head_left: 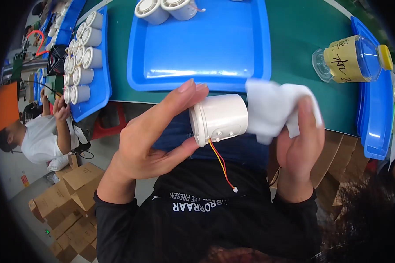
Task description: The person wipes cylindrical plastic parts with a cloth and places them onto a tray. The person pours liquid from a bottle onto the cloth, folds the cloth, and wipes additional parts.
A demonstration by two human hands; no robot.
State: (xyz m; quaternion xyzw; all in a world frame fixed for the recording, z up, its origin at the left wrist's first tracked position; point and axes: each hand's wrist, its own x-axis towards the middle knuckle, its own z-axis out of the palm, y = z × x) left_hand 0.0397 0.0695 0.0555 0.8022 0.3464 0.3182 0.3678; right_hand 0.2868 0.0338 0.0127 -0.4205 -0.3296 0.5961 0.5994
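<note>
A white, cylindrical plastic housing (224,116) lies on its side in the left grip (145,140), whose thumb and fingers are closed about its rimmed end, below and above. From the housing's underside, just beside the left thumb, thin red and yellow wires (219,162) hang to a small white plug (235,189). The right grip (300,140) clasps a blurred, bunched white cloth (272,109) by the housing's far end; whether the two touch cannot be told. Beyond both grips, on the green counter (294,57), sits a rectangular blue plastic tray (202,52) with similar white housings (180,8) at its far side. Well left of the left grip, another blue tray (94,107) carries rows of them. Beyond the right grip, to its right, is a clear plastic bottle (368,57) with a yellow cap and handwritten yellow label.
</note>
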